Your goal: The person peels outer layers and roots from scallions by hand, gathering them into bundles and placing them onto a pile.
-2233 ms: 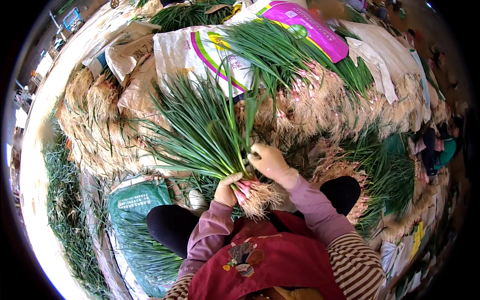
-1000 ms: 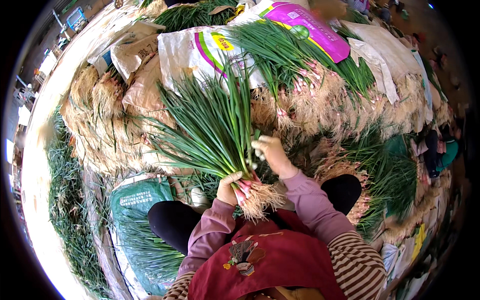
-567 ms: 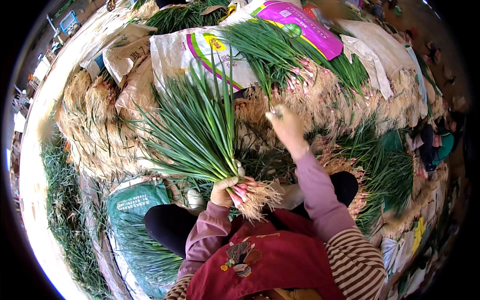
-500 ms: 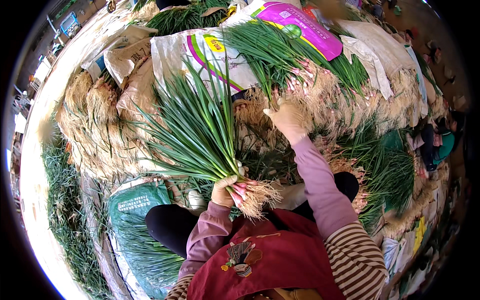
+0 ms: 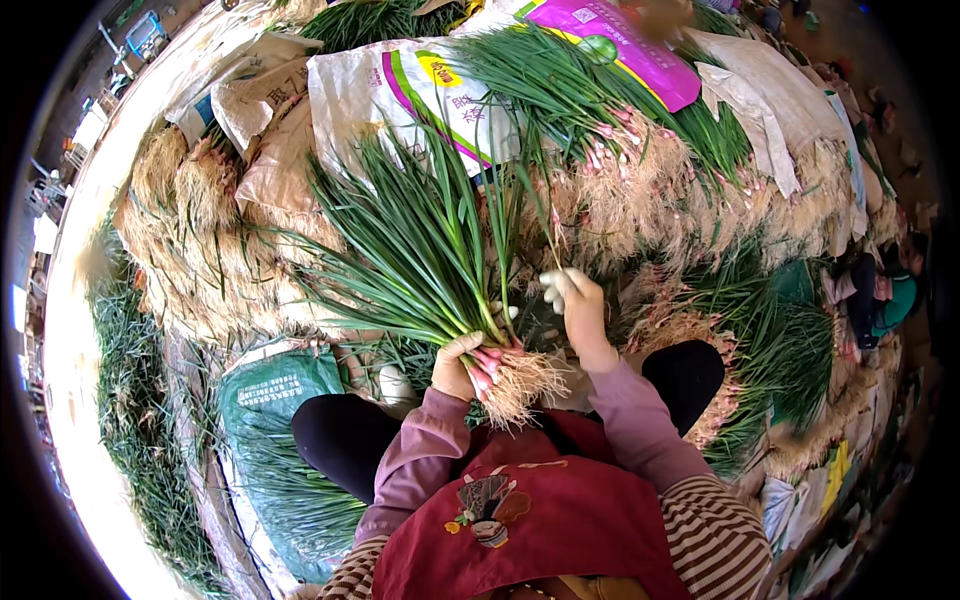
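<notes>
My left hand [image 5: 458,369] is wrapped around the lower stems of a bunch of spring onions [image 5: 430,250]. Its long green leaves fan away from me, while pink bulbs and pale roots hang out on the near right side. To the right of that bunch, my right hand [image 5: 577,305] is closed in a pinch. From its fingertips a thin strand of roots runs up to a single spring onion [image 5: 556,232], whose leaves point away toward the pile. Both hands wear pale gloves.
Ahead lies a long pile of spring onions [image 5: 640,165], roots facing me, partly under printed sacks [image 5: 410,100]. More spring onions [image 5: 760,340] lie at my right. A green sack [image 5: 275,385] is at my left, beside loose leaves [image 5: 140,420]. A person [image 5: 885,295] is at far right.
My right hand has come back from the pile toward me, drawing a spring onion by its roots. The left hand still grips the bunch, shifted slightly right.
</notes>
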Tool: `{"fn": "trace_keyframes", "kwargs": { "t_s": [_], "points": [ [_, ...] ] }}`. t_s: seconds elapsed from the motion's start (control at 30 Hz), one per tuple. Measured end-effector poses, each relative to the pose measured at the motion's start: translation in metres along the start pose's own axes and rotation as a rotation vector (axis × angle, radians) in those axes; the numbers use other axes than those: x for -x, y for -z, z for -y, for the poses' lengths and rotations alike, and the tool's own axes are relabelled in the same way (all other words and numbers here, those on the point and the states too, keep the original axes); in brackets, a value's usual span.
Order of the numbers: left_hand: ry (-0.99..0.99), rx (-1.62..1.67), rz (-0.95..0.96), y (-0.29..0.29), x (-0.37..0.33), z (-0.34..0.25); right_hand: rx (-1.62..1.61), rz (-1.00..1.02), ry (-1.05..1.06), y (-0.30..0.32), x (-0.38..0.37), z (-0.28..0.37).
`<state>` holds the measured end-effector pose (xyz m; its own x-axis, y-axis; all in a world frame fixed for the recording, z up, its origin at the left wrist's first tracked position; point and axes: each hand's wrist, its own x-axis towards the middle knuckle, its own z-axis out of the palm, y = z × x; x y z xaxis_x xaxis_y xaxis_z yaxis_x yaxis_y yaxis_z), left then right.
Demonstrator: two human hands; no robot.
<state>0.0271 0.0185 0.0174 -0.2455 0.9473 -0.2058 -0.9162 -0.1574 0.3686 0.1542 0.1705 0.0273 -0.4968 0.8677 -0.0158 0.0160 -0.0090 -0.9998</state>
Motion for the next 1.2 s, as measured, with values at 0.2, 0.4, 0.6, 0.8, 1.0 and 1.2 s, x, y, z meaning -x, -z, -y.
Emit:
{"fn": "trace_keyframes", "kwargs": {
  "t_s": [0.2,0.4,0.6,0.8,1.0,1.2],
  "points": [
    [0.032,0.022,-0.115,0.005,0.003,-0.001,-0.477,0.239,-0.524,-0.045,-0.045,-0.008],
    [0.031,0.045,-0.037,0.015,0.006,-0.003,1.369,0.648,-0.239,-0.039,-0.016,-0.044],
    [-0.081,-0.001,0.061,-0.007,0.010,-0.008,0.994,0.362,0.149,0.016,-0.052,-0.006],
    [-0.080,-0.025,-0.008,-0.001,0.005,-0.007,0.821,0.087,0.020,0.016,-0.119,0.010],
    [-0.001,0.015,0.042,0.009,0.003,-0.005,0.643,0.581,0.183,-0.004,0.000,0.014],
    [-0.051,-0.006,0.002,-0.001,0.001,0.001,0.151,0.360,-0.194,-0.022,-0.021,0.004]
  ]
}}
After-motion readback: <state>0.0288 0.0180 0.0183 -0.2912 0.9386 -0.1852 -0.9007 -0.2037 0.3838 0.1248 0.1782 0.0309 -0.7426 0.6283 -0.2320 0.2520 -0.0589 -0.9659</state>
